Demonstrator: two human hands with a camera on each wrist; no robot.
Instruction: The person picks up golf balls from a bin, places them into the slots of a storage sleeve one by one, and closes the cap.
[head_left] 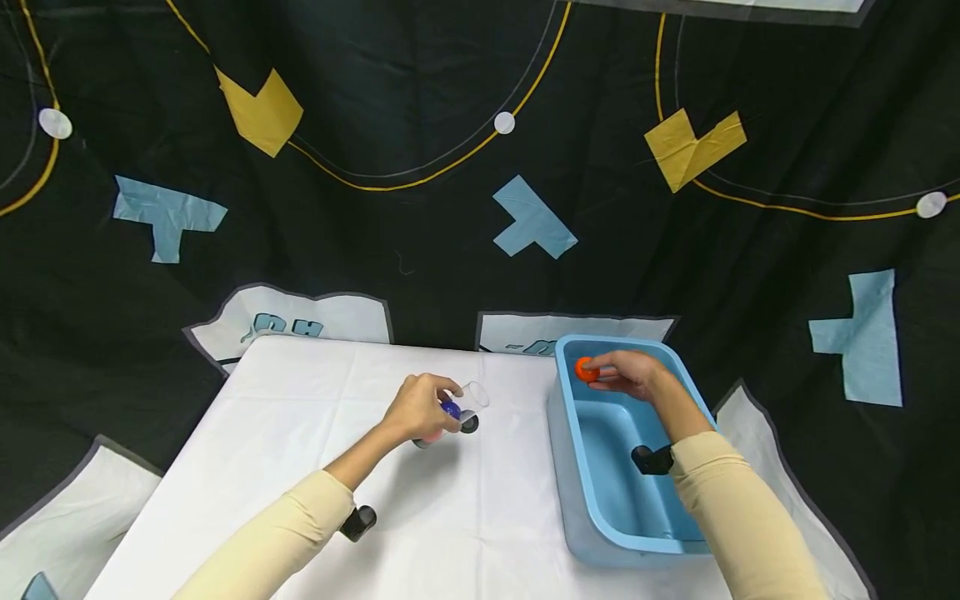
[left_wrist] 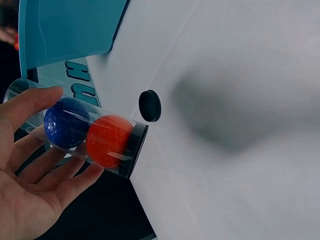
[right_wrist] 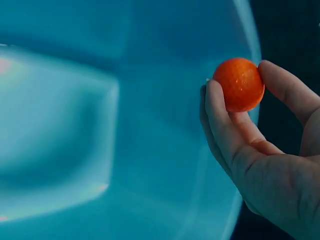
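Note:
My left hand (head_left: 422, 408) grips a clear cylindrical tube (left_wrist: 82, 150), tilted above the white table. Inside it a red-orange ball (left_wrist: 109, 141) rests against the black end, with a blue ball (left_wrist: 66, 123) beside it; the other end (head_left: 476, 395) is uncapped. A black round cap (left_wrist: 150, 106) lies on the table just past the tube. Over the far end of the blue bin (head_left: 600, 508), my right hand (head_left: 628, 372) pinches an orange ball (right_wrist: 239, 84) between thumb and fingertips.
The blue bin stands at the right of the white-covered table (head_left: 517, 467), its rim (head_left: 577, 467) raised well above the tabletop. Behind hangs a dark cloth (head_left: 420, 250) with tape pieces. Black wrist mounts (head_left: 358, 523) stick out from both sleeves.

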